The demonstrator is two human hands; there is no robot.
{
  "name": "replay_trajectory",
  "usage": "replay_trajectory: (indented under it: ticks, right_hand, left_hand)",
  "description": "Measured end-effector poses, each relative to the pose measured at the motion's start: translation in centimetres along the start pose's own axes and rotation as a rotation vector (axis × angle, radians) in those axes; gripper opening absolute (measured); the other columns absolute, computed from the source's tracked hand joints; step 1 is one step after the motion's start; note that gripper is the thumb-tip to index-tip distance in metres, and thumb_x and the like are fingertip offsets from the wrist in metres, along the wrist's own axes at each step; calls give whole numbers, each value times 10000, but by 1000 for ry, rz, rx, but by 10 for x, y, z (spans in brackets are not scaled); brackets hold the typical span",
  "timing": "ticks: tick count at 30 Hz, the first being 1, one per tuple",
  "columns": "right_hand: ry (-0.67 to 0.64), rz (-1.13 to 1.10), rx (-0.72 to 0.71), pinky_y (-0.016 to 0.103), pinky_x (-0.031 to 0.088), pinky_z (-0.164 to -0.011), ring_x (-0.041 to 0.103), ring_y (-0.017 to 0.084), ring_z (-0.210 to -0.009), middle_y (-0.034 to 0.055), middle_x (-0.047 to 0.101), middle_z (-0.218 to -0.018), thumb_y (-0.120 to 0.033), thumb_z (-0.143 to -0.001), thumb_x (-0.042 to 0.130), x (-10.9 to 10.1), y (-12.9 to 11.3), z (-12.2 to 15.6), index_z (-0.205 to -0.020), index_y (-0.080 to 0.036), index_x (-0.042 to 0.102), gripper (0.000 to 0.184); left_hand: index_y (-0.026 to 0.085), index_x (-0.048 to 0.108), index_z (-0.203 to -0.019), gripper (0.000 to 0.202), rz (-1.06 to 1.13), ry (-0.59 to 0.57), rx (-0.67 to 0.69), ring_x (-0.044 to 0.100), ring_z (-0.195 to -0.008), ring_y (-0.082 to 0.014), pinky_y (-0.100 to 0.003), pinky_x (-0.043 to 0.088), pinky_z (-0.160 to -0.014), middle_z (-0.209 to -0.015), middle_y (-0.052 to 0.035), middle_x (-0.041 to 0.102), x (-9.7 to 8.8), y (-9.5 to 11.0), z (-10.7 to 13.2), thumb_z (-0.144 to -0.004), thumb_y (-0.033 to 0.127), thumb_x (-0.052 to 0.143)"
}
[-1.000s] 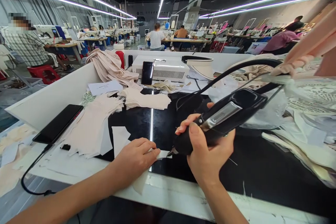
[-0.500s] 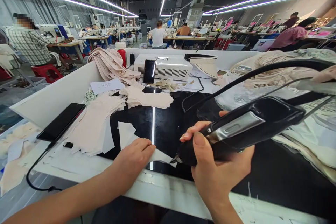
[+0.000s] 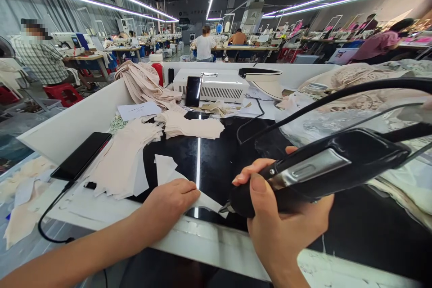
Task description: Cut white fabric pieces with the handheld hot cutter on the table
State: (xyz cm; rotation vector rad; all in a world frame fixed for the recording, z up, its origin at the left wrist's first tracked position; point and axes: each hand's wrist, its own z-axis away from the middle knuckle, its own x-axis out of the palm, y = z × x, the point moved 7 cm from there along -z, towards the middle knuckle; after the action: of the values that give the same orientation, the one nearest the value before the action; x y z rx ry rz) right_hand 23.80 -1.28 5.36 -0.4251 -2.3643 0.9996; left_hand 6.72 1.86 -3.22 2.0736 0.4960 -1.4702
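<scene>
My left hand (image 3: 173, 204) lies on a thin white piece (image 3: 165, 168) on the black board (image 3: 209, 157), fingers together and extended over it; fabric or paper, I cannot tell. Part of the piece is hidden under the hand, and its narrow end comes out to the right. My right hand (image 3: 280, 216) is wrapped round a black corded hand tool (image 3: 313, 171) with a silver lever plate. The tool is tilted, and its pointed metal tip (image 3: 225, 208) is at the right end of the white piece.
Pale pink cut pieces (image 3: 123, 153) lie stacked to the left, beside a black phone (image 3: 82, 156) on a cable. Behind the board stand a white vented box (image 3: 216, 85) and another phone (image 3: 193, 91). The tool's black cable (image 3: 324, 99) arches over plastic and fabric. Several people work at machines farther off.
The rear of the tool has swung slightly to the right, and my right hand has shifted a little with it. The left hand stays on the white piece. The whole view has shifted slightly.
</scene>
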Motion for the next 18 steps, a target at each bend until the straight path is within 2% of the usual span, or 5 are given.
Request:
replay_trajectory:
  ticks: [6,9,14,18]
  right_hand:
    - [0,5,10,293,547,-485,630,148,-524,-34,703,-768,-240,-793,865,0,2,1,-1188,-220,572,492]
    - [-6,7,14,293,546,-494,629,149,-528,-41,704,-765,-242,-792,863,2,1,1,-1194,-227,568,499]
    - [-5,-1,7,290,544,-508,624,145,-534,-45,707,-766,-232,-790,859,3,-1,2,-1200,-235,576,498]
    - [-15,-19,26,294,541,-497,620,145,-521,-35,707,-776,-212,-794,859,3,1,3,-1217,-234,576,509]
  left_hand:
    - [162,627,-1082,186,-102,-106,30,668,-1068,-216,-314,582,-884,-1153,-65,685,-2,8,-1,-969,23,574]
    - [161,622,-1105,95,-183,-121,62,676,-1006,-232,-352,577,-877,-1078,-71,687,-4,18,-3,-1014,188,616]
    - [195,583,-1277,551,-269,-55,76,672,-984,-276,-442,568,-902,-1026,-68,685,-3,30,-3,-889,539,768]
    - [187,579,-1306,697,-319,17,106,666,-1067,-307,-517,522,-1009,-1124,-118,694,1,34,1,-823,649,776]
